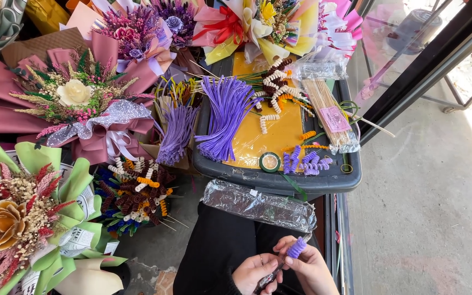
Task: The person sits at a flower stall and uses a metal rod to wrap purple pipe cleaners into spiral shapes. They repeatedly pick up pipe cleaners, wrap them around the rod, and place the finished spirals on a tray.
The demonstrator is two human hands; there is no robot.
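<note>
Both my hands pinch one stick: left hand (253, 273) steadies its lower end so right hand (308, 266) can grip the purple coil (296, 247)

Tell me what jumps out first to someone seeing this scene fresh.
The wrapped bouquets crowding the left and top draw the eye first. Next comes the dark tray in the middle, with a fan of purple pipe cleaners on it. At the bottom, the left hand and right hand hold a purple coiled piece.

Hands twisting a purple coil

Left hand (253, 272) and right hand (308, 267) pinch coil (296, 247); grey tray (279, 179) above; bouquets (77, 98) left.
</note>
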